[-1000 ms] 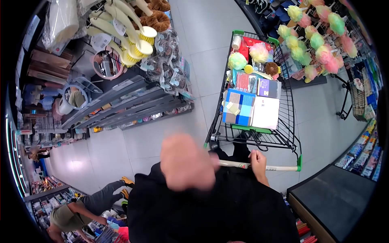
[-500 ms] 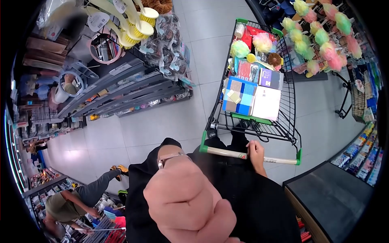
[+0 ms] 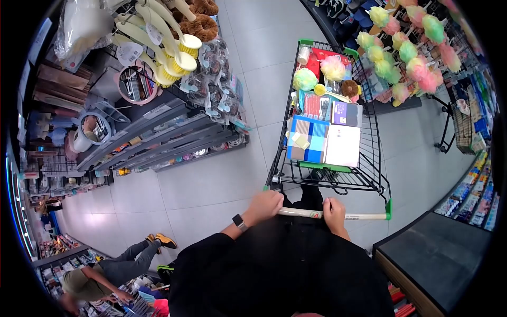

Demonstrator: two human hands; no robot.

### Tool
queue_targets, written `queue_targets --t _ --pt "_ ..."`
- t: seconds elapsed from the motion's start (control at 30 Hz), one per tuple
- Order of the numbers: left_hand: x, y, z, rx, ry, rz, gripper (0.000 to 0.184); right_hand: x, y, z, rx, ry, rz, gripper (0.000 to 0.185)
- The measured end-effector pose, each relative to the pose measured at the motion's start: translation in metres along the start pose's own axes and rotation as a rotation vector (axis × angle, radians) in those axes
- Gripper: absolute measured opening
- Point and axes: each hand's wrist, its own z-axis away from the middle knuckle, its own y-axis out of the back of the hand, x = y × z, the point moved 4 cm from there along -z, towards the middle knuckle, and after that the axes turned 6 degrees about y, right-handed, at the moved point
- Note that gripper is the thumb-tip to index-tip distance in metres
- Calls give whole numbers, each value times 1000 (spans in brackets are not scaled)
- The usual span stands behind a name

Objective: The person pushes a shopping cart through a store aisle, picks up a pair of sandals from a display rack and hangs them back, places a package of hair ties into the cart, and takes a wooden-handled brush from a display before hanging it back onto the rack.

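Both of my hands are wrapped round the handle of a shopping cart point(image 3: 376, 158) in front of me. My left hand point(image 3: 265, 204), with a dark watch above it, grips the handle's left end. Near the middle, my right hand point(image 3: 334, 212) is closed on the same pale handle bar point(image 3: 301, 212). In the cart lie a blue checked cloth pack point(image 3: 308, 134), a white flat pack point(image 3: 344, 147), a purple box point(image 3: 346, 113), a yellow-headed brush point(image 3: 320, 89), a green-yellow bath puff point(image 3: 304, 80), a pink-yellow bath puff point(image 3: 333, 68) and a brown fluffy ring point(image 3: 349, 88).
At left stands a shelf unit point(image 3: 174, 119) hung with yellow brushes point(image 3: 182, 63). Bath puffs point(image 3: 409, 51) hang at right, past the cart. A dark-topped counter point(image 3: 428, 259) is close on my right. Another person point(image 3: 100, 280) stands at lower left, near a second basket.
My left hand has come down from close before the camera and now grips the cart handle. My right hand has stayed on the handle. The other person's legs have shifted slightly.
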Motion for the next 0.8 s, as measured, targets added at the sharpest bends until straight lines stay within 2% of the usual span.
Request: queue_targets --t 0.1,0.2,0.3,0.5,0.57,0.8 --pt "-5 -6 5 -55 54 -16 11 -1 -3 -1 -16 72 59 17" --pt "4 2 0 -105 4 -18 11 -9 -7 -4 -56 106 111 17" --pt "3 3 -2 -42 -3 45 9 -10 -5 -4 -20 89 158 17" --pt "2 1 -6 -106 -52 56 6 -10 -4 -4 0 -4 186 18" --pt "2 -1 -6 -106 -55 57 6 -12 -3 -5 46 53 189 17" --pt "7 3 -6 -34 2 128 5 -10 -3 -5 5 56 178 19"
